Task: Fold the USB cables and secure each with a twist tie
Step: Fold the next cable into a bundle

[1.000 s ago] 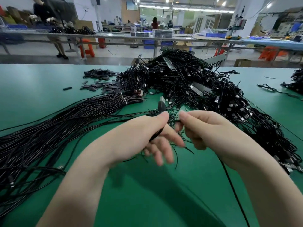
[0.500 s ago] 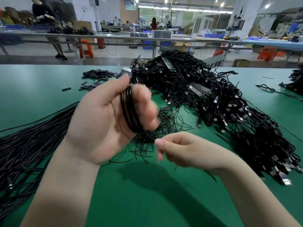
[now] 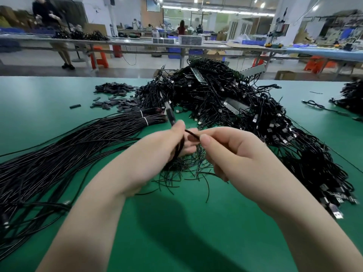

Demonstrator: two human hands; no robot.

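My left hand (image 3: 157,152) grips a folded black USB cable (image 3: 179,148), whose plug end (image 3: 170,114) sticks up above my fingers. My right hand (image 3: 229,152) pinches a thin black twist tie (image 3: 191,133) that runs across to the cable bundle between the two hands. A loose heap of black twist ties (image 3: 188,169) lies on the green table (image 3: 176,222) just under both hands. Most of the folded cable is hidden inside my left palm.
A long bundle of straight black cables (image 3: 68,150) bound with white ties stretches to the left. A big tangled pile of USB cables (image 3: 235,107) fills the middle and right. Small dark caps (image 3: 115,95) lie scattered at the back left. Another cable heap (image 3: 351,97) sits far right.
My left hand has come down from its raised position with the folded cable. My right hand has risen to meet it and now pinches a twist tie against the bundle.
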